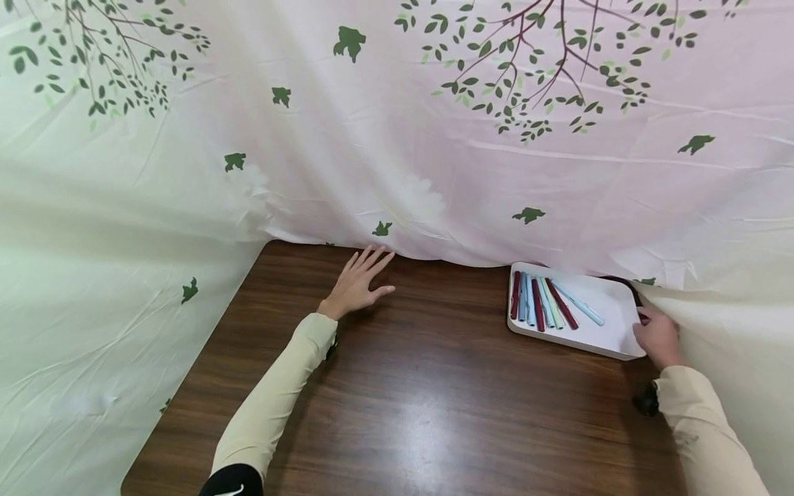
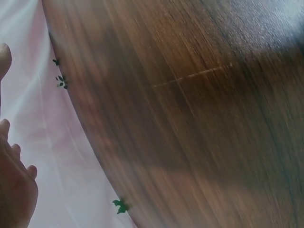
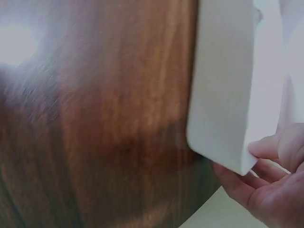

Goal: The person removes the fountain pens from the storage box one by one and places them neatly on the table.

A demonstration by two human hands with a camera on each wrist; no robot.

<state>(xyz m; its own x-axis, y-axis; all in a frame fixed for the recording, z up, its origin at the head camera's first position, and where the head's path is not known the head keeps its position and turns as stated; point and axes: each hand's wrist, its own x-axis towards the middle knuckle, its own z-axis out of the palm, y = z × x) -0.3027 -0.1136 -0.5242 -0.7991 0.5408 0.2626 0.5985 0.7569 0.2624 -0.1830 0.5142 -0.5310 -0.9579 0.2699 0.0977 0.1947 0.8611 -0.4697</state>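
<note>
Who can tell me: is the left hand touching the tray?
No, the left hand is spread out, well apart from the tray.

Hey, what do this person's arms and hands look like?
The left hand and right hand are ungloved. The left sleeve and right sleeve are pale cream. A black device shows by the right cuff, something dark by the left. Black fabric up the left arm bears a white mark.
</note>
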